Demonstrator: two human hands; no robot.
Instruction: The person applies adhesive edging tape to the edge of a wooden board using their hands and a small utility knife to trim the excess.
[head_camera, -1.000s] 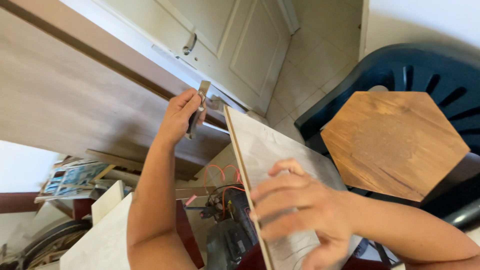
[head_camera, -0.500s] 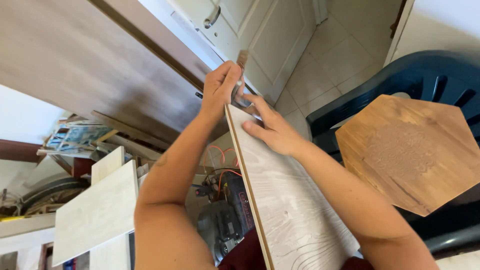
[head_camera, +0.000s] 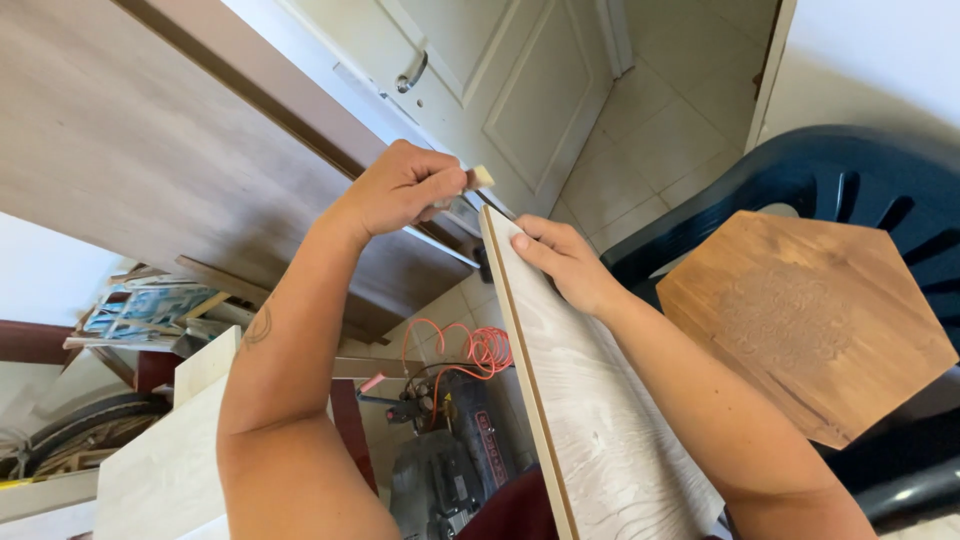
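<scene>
Left hand pinches a small pale block above the board edge; right hand, fingers spread flat, should brace the board's top firmly.

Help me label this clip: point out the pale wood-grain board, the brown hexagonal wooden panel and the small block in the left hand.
Pale wood-grain board (head_camera: 600, 420), head view, its broad face.
Brown hexagonal wooden panel (head_camera: 810, 320), head view, centre.
Small pale block (head_camera: 482, 177), head view, its exposed end.

Pale wood-grain board, brown hexagon, navy chair.
</scene>
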